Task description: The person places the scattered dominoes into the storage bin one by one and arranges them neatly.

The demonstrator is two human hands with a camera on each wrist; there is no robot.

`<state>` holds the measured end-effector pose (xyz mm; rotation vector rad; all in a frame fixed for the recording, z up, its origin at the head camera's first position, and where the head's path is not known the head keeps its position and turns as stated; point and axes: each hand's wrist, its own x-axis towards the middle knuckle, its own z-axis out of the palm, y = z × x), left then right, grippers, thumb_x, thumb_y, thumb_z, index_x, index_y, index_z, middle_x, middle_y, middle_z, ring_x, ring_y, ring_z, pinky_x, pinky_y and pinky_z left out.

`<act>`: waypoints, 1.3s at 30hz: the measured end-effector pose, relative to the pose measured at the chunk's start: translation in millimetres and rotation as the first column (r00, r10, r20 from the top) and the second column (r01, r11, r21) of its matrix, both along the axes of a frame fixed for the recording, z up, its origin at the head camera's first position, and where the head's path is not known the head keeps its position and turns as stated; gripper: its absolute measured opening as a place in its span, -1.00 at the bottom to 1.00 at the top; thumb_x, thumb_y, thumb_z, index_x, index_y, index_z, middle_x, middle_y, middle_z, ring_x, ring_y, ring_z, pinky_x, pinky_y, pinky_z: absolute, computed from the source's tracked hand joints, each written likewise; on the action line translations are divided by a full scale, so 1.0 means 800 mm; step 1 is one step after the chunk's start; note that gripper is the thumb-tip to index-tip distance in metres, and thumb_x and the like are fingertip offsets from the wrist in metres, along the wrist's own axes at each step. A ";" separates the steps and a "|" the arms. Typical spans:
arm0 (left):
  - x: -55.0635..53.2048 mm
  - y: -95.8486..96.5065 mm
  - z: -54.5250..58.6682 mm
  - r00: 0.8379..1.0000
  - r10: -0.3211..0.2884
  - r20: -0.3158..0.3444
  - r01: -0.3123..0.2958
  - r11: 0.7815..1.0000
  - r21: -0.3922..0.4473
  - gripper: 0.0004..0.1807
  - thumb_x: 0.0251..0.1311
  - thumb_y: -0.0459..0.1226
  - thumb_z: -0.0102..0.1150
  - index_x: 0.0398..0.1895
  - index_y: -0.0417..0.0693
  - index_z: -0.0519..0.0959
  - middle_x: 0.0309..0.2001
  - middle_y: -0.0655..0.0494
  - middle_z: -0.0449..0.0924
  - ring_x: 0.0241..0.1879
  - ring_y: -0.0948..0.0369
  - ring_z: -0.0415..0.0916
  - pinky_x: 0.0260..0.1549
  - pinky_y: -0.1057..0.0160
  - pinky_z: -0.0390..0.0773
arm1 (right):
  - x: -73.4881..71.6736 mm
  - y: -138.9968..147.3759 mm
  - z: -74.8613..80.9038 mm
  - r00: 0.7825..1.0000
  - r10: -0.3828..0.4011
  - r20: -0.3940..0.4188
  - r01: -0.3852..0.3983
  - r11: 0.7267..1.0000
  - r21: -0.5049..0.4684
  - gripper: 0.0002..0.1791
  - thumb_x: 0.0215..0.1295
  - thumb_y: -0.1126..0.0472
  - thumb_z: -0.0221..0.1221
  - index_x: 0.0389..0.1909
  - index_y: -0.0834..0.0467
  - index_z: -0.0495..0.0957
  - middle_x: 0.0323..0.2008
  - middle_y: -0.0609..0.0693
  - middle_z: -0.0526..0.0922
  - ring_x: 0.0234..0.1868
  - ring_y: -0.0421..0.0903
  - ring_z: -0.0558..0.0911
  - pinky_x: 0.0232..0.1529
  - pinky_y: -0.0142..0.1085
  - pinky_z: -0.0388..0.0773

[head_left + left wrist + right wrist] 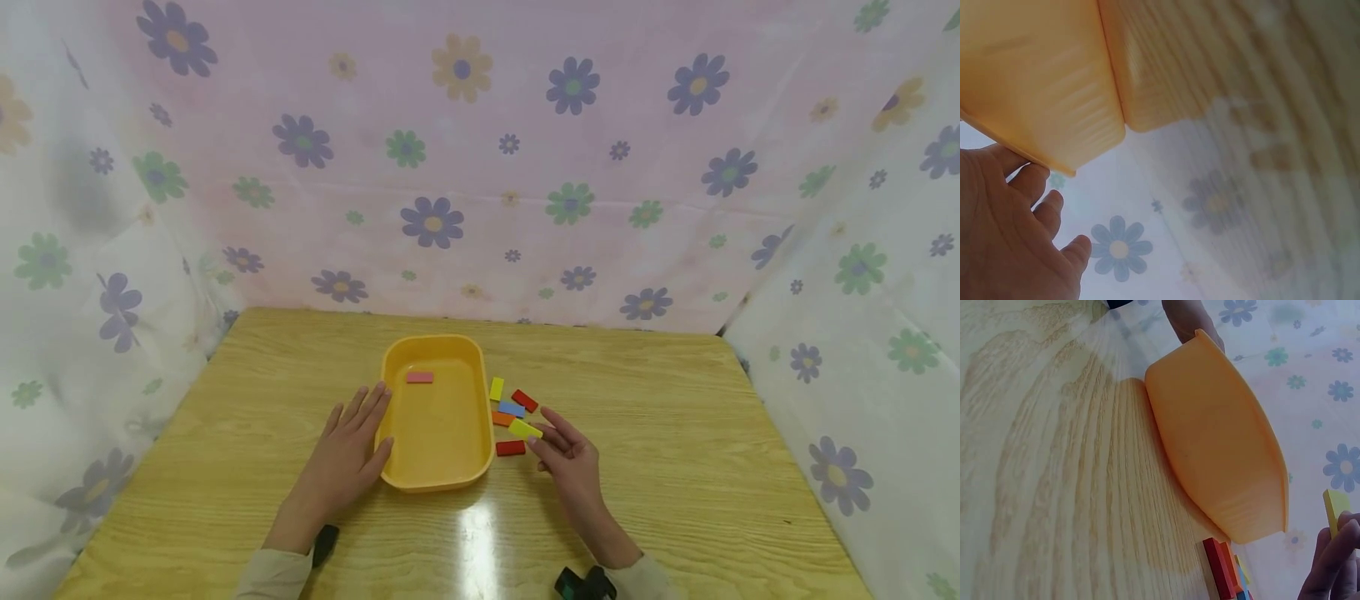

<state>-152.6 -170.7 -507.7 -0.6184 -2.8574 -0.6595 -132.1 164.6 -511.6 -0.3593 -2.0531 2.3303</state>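
A yellow-orange plastic tray [438,479] sits on the table, with one pink block [420,377] inside. My left hand [347,454] rests along its left rim, fingers extended and thumb on the edge. In the left wrist view, the fingers of that left hand [1016,225] touch the tray's rim. Between thumb and fingers my right hand [573,462] pinches a yellow block [525,428], lifted off the table in the right wrist view. Beside the tray lie a red block [511,448], an orange block [502,418], a blue block [512,409], another yellow block [497,388] and another red block [525,400].
The wooden table [675,433] reaches back to a flowered curtain [495,167], which also hangs on both sides. Dark devices [587,583] are strapped at the wrists.
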 end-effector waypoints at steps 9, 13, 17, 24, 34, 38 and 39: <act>0.001 0.001 0.001 1.000 0.003 0.017 -0.003 1.000 0.009 -0.30 0.48 -0.14 0.05 0.59 -0.19 0.15 0.61 -0.06 0.04 0.60 -0.14 -0.05 0.48 -0.33 -0.06 | -0.011 -0.015 0.002 0.998 -0.005 -0.058 0.001 0.999 -0.054 -0.43 0.32 0.33 0.32 0.34 0.32 0.47 -0.18 -0.14 0.78 -0.38 -0.27 0.65 -0.48 -0.49 0.51; 0.002 0.001 0.002 1.000 0.002 0.022 -0.003 1.000 0.007 -0.30 0.49 -0.13 0.03 0.59 -0.19 0.15 0.62 -0.06 0.03 0.60 -0.13 -0.06 0.48 -0.33 -0.07 | -0.018 -0.024 0.008 0.997 0.009 -0.072 -0.013 0.998 -0.054 -0.46 0.30 0.34 0.34 0.31 0.30 0.52 -0.19 -0.13 0.79 -0.36 -0.21 0.69 -0.48 -0.47 0.54; 0.002 0.001 0.003 1.000 0.003 0.026 -0.003 1.000 0.002 -0.30 0.50 -0.12 0.01 0.59 -0.18 0.14 0.62 -0.05 0.03 0.60 -0.12 -0.07 0.48 -0.33 -0.07 | -0.028 -0.033 0.016 0.997 0.031 -0.067 -0.034 0.998 -0.046 -0.49 0.27 0.35 0.36 0.26 0.26 0.57 -0.20 -0.10 0.80 -0.34 -0.21 0.74 -0.47 -0.44 0.56; 0.000 0.000 0.001 1.000 0.004 0.020 -0.003 1.000 -0.002 -0.30 0.50 -0.11 0.00 0.59 -0.17 0.14 0.62 -0.03 0.02 0.60 -0.11 -0.07 0.49 -0.33 -0.08 | -0.060 -0.057 0.043 0.991 0.046 -0.127 -0.054 0.997 -0.061 -0.55 0.26 0.36 0.36 0.18 0.23 0.62 -0.20 -0.01 0.82 -0.34 -0.20 0.78 -0.43 -0.41 0.66; -0.003 0.000 0.000 1.000 -0.001 0.024 0.002 1.000 -0.013 -0.30 0.51 -0.10 -0.02 0.60 -0.17 0.12 0.62 -0.04 0.00 0.61 -0.09 -0.08 0.50 -0.30 -0.08 | -0.110 -0.105 0.081 0.975 0.155 -0.157 -0.150 0.988 0.040 -0.60 0.26 0.30 0.39 0.13 0.19 0.67 -0.16 0.08 0.81 -0.30 -0.16 0.79 -0.40 -0.41 0.68; -0.002 -0.001 0.001 1.000 0.002 0.028 -0.002 1.000 -0.019 -0.30 0.51 -0.10 -0.01 0.60 -0.17 0.13 0.62 -0.05 0.01 0.61 -0.10 -0.07 0.50 -0.29 -0.08 | -0.122 -0.121 0.082 0.970 0.172 -0.170 -0.169 0.985 0.032 -0.63 0.26 0.31 0.38 0.10 0.20 0.68 -0.15 0.10 0.81 -0.30 -0.17 0.79 -0.38 -0.40 0.70; -0.001 -0.001 0.001 1.000 0.004 0.029 -0.004 1.000 -0.019 -0.30 0.51 -0.10 -0.01 0.60 -0.17 0.13 0.62 -0.04 0.01 0.61 -0.09 -0.07 0.50 -0.29 -0.08 | -0.125 -0.125 0.081 0.970 0.174 -0.167 -0.172 0.985 0.027 -0.64 0.26 0.31 0.38 0.09 0.20 0.68 -0.15 0.09 0.81 -0.29 -0.17 0.79 -0.38 -0.40 0.70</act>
